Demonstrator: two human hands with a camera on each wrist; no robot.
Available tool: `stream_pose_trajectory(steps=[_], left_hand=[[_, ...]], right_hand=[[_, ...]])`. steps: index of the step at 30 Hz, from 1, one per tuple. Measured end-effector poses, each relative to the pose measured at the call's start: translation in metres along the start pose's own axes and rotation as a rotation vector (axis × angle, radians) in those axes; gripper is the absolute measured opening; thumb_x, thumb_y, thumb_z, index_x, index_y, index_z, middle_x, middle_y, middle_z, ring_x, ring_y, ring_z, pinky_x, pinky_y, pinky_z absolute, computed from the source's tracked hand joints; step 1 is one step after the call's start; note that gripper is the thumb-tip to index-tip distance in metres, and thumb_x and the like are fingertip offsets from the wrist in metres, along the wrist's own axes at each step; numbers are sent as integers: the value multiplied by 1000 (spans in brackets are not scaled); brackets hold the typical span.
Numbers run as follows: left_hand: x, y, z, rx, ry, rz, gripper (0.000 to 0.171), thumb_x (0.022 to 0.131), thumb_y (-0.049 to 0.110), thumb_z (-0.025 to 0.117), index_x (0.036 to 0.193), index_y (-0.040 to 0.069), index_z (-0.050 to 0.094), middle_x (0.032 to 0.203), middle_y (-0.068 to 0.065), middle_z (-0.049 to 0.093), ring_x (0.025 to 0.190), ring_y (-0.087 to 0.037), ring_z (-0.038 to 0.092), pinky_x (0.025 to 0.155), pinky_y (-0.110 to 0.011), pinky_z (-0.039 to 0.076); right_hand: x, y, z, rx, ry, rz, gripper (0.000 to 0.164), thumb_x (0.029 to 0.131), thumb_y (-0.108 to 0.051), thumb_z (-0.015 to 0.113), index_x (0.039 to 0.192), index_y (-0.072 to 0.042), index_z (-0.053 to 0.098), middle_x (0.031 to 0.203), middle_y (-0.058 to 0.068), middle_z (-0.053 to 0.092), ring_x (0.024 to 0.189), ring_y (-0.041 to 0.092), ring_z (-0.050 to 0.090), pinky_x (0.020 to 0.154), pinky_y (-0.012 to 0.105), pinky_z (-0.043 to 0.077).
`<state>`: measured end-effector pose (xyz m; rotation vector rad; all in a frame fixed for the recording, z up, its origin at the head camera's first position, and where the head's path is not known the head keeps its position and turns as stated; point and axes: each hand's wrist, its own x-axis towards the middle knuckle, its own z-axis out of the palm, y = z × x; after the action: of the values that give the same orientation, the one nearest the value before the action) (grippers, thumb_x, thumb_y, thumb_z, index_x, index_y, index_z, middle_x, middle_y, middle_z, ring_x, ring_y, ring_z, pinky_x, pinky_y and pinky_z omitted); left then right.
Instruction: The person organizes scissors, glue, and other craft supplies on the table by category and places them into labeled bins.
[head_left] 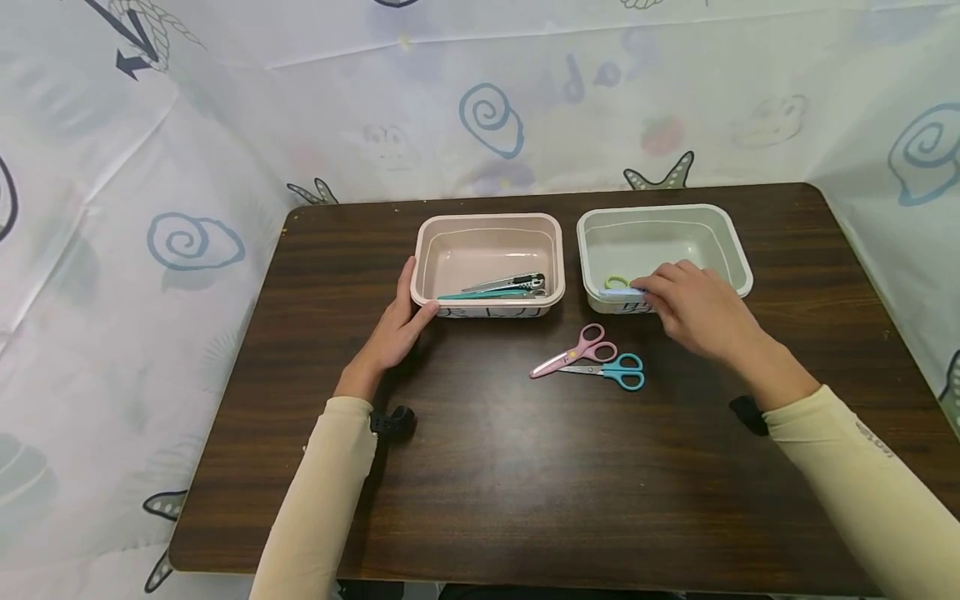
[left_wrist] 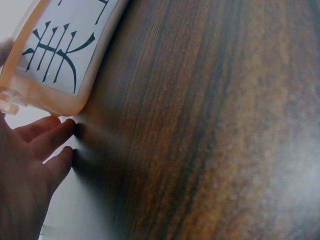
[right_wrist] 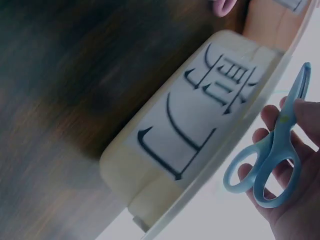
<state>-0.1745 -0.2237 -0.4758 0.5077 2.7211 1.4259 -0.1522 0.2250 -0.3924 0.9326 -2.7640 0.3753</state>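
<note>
Before a white patterned curtain (head_left: 420, 108) stands a dark wood-grain table (head_left: 480, 483). My right hand (head_left: 697, 308) pinches light-blue plastic scissors (right_wrist: 280, 137) at a pale-green plastic bin's (head_left: 675, 237) front rim — labelled 剪刀. My left hand (head_left: 393, 325), fingers relaxed, touches a beige-pink plastic bin (head_left: 487, 250) — marked 美. Between my hands lie pink scissors (head_left: 576, 351) and turquoise-handled scissors (head_left: 609, 372).

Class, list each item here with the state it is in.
Pink bin: upright, uncovered, tools inside.
Tools: too small to tell.
Green bin: upright, uncovered.
Light-blue scissors: closed, in right hand.
Pink scissors: apparently closed, on table.
Blue scissors: apparently closed, on table.
</note>
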Motion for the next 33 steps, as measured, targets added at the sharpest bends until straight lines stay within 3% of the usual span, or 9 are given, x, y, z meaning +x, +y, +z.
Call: stream_pose_trajectory(steps=[9, 12, 16, 21, 24, 28, 33], left_hand=[[0, 1, 0, 1, 4, -3, 80, 101, 39, 52, 158, 33, -4, 163, 1, 13, 141, -25, 30, 111, -53, 24], [0, 2, 0, -5, 1, 1, 80, 101, 38, 53, 157, 35, -5, 163, 2, 12, 141, -25, 30, 111, -53, 23], [1, 2, -1, -9, 5, 2, 80, 101, 35, 53, 157, 33, -5, 163, 1, 11, 142, -25, 28, 112, -54, 22], [1, 5, -2, -19, -8, -2, 81, 102, 27, 53, 158, 27, -5, 163, -4, 11, 142, -28, 27, 112, -54, 22], [0, 16, -4, -32, -20, -5, 81, 101, 23, 54, 158, 19, -4, 163, -11, 11, 142, -33, 28, 111, -56, 22], [-3, 32, -7, -56, -31, -7, 80, 101, 24, 54, 158, 12, -2, 162, -16, 13, 140, -37, 29, 110, -57, 22], [-4, 35, -9, -67, -35, -3, 81, 102, 29, 53, 158, 13, -2, 162, -15, 13, 141, -36, 29, 111, -57, 22]], right_hand=[[20, 20, 0, 133, -264, 118, 29, 97, -10, 55, 123, -3, 67, 110, 14, 66, 99, 31, 60, 83, 53, 46], [26, 26, 0, 208, -321, 168, 31, 99, -10, 53, 126, -2, 65, 109, 14, 67, 93, 29, 58, 84, 50, 45], [34, 34, 0, 267, -355, 195, 30, 99, -7, 50, 123, 0, 65, 104, 15, 67, 84, 27, 55, 80, 46, 43], [42, 43, 5, 313, -431, 230, 31, 96, -3, 46, 118, 5, 66, 113, 22, 65, 94, 33, 56, 89, 52, 42], [43, 48, 8, 330, -468, 262, 31, 97, -3, 45, 117, 5, 66, 116, 24, 64, 98, 35, 56, 92, 54, 41], [41, 51, 11, 343, -473, 288, 32, 102, -13, 47, 119, 6, 65, 118, 24, 63, 104, 37, 57, 95, 55, 40], [39, 52, 10, 341, -444, 303, 42, 104, -26, 49, 123, 9, 62, 118, 25, 63, 106, 40, 57, 96, 56, 39]])
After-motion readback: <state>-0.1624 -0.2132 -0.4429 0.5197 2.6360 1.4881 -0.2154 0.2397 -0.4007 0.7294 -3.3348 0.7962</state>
